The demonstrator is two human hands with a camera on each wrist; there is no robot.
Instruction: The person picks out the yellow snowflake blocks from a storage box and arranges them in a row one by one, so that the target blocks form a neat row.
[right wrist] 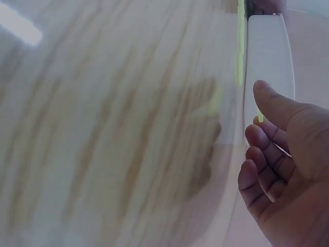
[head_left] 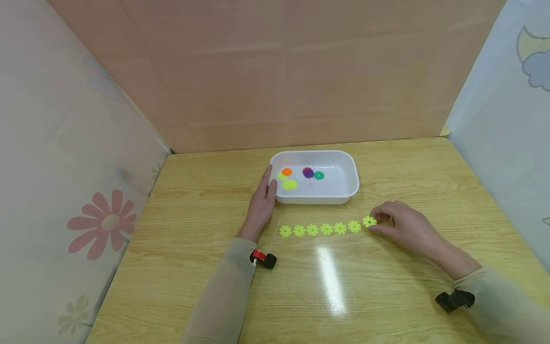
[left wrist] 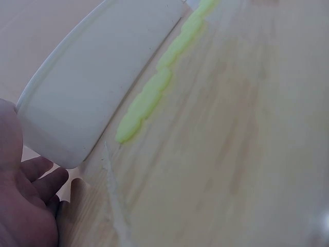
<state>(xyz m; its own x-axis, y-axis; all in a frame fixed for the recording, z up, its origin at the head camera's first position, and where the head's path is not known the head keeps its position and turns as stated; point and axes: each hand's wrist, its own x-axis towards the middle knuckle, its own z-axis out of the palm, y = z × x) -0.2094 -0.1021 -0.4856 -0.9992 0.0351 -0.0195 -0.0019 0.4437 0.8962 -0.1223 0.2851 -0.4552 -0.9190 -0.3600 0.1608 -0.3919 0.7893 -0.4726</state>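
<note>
A white plastic basin (head_left: 315,200) stands on the table. My left hand (head_left: 260,205) holds it by its left end, with the thumb near the front corner; fingers curve under that corner in the left wrist view. Several yellow-green flower-shaped discs (head_left: 326,229) form a straight row in front of the basin. At the row's right end my right hand (head_left: 406,224) pinches one more yellow-green disc (head_left: 369,221) between thumb and forefinger. In the right wrist view this disc (right wrist: 260,115) shows edge-on, off the table top.
Inside the basin lie an orange disc (head_left: 286,172), a purple disc (head_left: 308,174), a green disc (head_left: 319,176) and yellow discs (head_left: 290,185). Behind the wooden table (head_left: 206,191) rises a brown panel (head_left: 283,76), with patterned sheets on both sides.
</note>
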